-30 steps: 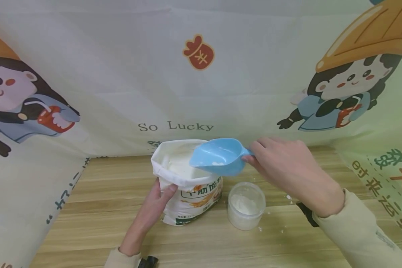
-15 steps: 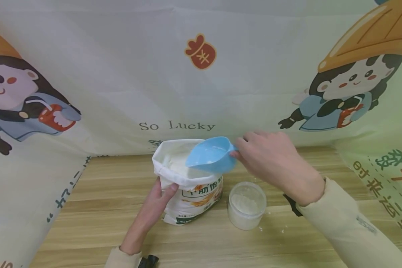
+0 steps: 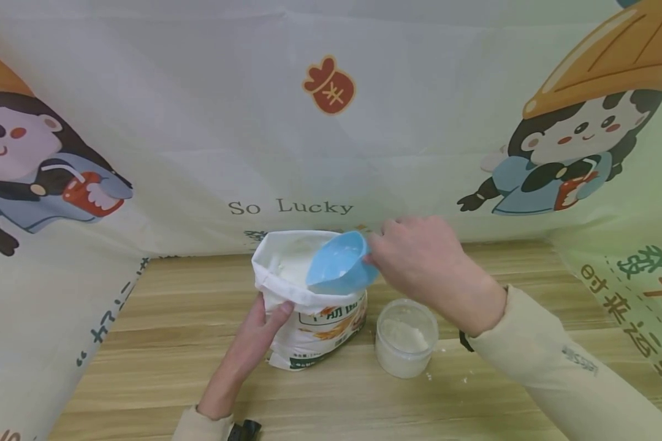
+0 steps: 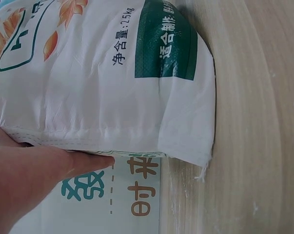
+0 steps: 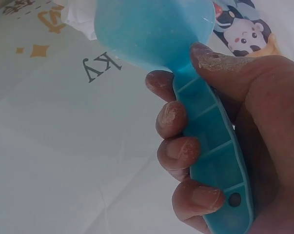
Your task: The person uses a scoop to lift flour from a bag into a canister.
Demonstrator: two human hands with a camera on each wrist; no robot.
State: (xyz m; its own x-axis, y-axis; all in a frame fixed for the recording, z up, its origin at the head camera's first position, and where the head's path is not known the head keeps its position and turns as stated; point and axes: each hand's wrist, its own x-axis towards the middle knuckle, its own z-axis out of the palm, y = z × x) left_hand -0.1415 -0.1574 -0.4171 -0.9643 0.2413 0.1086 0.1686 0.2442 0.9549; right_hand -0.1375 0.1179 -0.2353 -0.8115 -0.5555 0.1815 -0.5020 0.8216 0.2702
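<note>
Blue plastic scoop [image 3: 339, 266]: clamped in right hand [image 3: 425, 260]
White printed bag [image 3: 320, 331]: gripped by left hand [image 3: 260, 334]
Clear round tub [image 3: 401, 365]: near right hand, lower down

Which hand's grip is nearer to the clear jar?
Right. The right grip, on the blue scoop, is higher than the jar, close by; the left grip is farther, across the bag.

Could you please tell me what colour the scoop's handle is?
The handle is blue, best seen in the right wrist view.
</note>
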